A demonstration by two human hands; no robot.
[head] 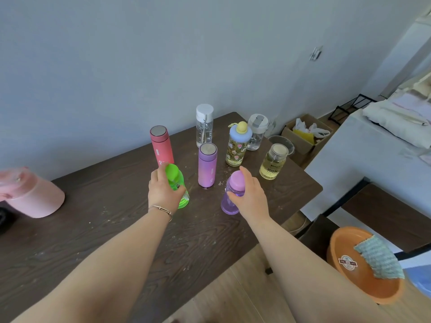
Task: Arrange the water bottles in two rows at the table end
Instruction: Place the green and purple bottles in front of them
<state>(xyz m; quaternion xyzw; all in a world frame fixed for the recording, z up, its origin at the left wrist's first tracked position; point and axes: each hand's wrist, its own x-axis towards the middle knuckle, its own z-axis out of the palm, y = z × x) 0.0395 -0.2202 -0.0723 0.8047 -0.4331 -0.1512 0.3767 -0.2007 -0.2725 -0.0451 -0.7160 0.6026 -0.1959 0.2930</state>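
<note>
Your left hand (164, 191) gripped the green bottle (178, 186) and your right hand (250, 197) gripped the purple bottle (232, 197), both upright on the table (116, 229). You held them near the caps, probably to set a front row before the six bottles standing at the table end.

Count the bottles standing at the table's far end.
8. Back: red flask, white-capped bottle, grey-lidded bottle. Middle: purple flask, cartoon bottle, yellow-tinted jar. Front: green bottle gripped by left hand, lilac bottle by right hand. Blurred pink object at left may be another.
</note>
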